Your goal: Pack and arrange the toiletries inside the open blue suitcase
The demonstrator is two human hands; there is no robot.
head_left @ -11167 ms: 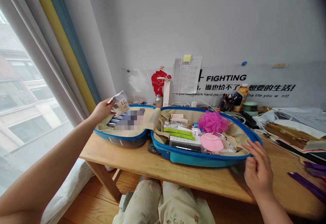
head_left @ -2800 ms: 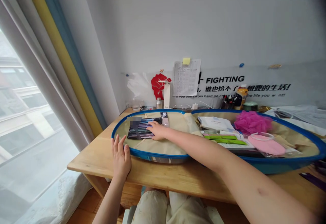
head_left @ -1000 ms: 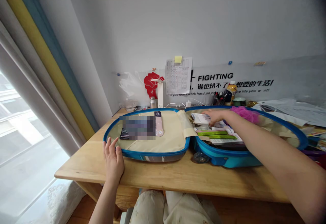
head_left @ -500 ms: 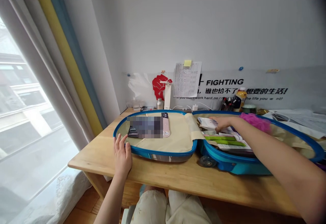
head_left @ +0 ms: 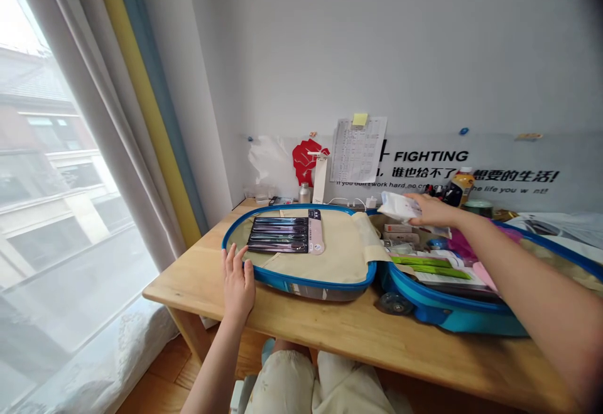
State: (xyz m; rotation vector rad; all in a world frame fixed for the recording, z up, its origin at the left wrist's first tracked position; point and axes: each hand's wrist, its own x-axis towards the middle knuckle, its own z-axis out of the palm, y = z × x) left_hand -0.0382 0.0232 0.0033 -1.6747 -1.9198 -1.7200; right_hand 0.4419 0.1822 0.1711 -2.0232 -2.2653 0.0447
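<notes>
A blue suitcase [head_left: 301, 282] lies opened flat on the wooden table. My left hand [head_left: 239, 285] rests with fingers spread on the near left rim of its lid half. Inside that half is a flat pack of toothbrushes [head_left: 279, 234] with a pink end. My right hand [head_left: 436, 210] grips a white soft packet [head_left: 399, 207], held just above the far edge of the packed half. Below it lie small boxes [head_left: 398, 228], green packages [head_left: 426, 264] and a magenta mesh bath puff [head_left: 480, 244].
Along the wall stand a silver bottle [head_left: 304, 193], a white lamp-like stand [head_left: 320, 178], a white charger [head_left: 371, 202] and an orange-labelled bottle [head_left: 461, 186]. Papers [head_left: 551, 225] lie behind the suitcase at right. The table's front edge [head_left: 330, 342] is above my knees.
My right hand has lifted the white packet up out of the suitcase's packed half, uncovering small boxes there. My left hand stays on the rim. The view has shifted slightly.
</notes>
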